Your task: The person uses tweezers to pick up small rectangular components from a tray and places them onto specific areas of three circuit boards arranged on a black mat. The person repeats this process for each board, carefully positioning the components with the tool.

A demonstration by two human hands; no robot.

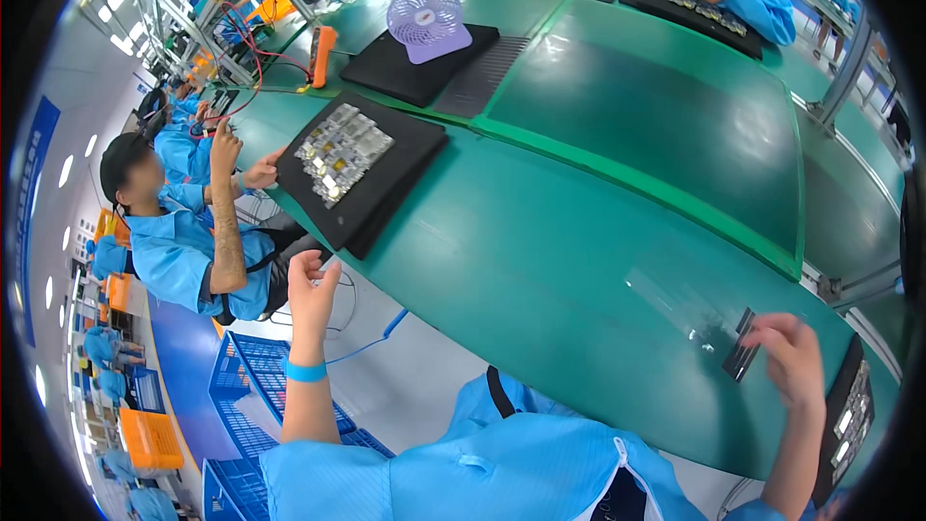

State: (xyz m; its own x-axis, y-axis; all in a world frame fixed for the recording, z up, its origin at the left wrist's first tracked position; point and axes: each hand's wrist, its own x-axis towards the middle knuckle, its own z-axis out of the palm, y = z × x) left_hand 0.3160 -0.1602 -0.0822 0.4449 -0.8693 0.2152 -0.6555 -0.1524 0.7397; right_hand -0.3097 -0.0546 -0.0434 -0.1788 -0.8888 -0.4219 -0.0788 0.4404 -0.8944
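Over the near edge of the green table (540, 260), my left hand (311, 289) is raised with loosely curled fingers, the thumb apart, and nothing visible in it. A blue band circles that wrist. My right hand (793, 357) is at the right side of the table, its fingertips closed at the edge of a black-striped piece (740, 352). Beside this piece lies a clear plastic sheet (675, 309) with small bright bits on it; whether the two are joined is hard to tell. At far right, a black foam pad (844, 425) carries several small metallic parts.
A stack of black pads (405, 150) with small circuit boards (342, 150) overhangs the left edge, touched by a seated co-worker's hand (262, 171). Behind are a purple fan (425, 21) and an orange meter (321, 56). A raised green frame (637, 195) crosses the table. Blue crates (260, 376) stand below left.
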